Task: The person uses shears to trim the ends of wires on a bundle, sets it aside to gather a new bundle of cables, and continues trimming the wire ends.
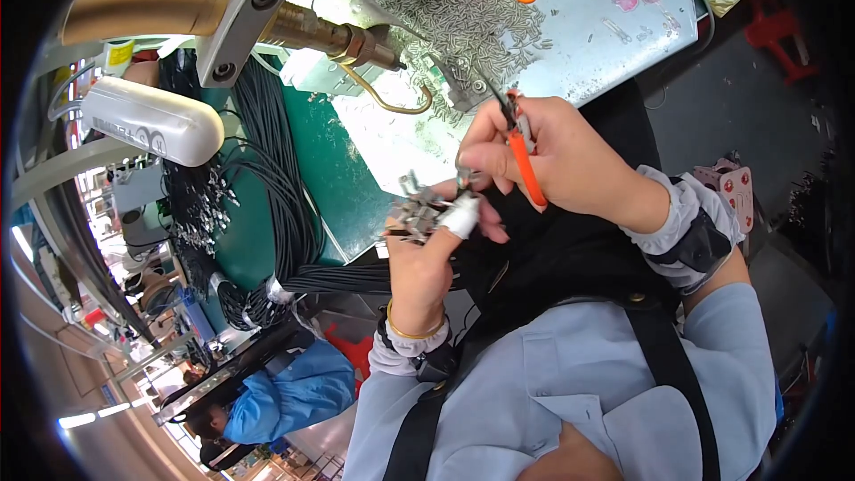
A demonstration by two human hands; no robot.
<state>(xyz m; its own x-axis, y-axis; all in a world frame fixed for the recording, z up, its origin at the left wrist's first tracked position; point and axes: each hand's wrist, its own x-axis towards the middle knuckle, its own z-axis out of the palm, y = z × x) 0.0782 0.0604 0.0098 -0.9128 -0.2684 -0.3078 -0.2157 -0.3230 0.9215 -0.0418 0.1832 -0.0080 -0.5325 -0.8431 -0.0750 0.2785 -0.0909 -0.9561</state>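
Right hand: fingers pinching orange-handled metal tool. Left hand: fingers pinching small grey metal parts. Green desk bears black cables; silver pins heaped on pale panel, blue-clad person beyond.

Smooth plastic tool handle, shiny metal pieces; matt cloth apron

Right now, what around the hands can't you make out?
All in the head view:
- Metal parts in the left hand: blurred and overlapping, so I can't count them.
- Orange-handled tool: its grip is partly hidden by the fingers of the right hand.
- Black cables: a stretch is hidden behind the left wrist.
- Small metal pieces on the bench: too small and heaped to count.
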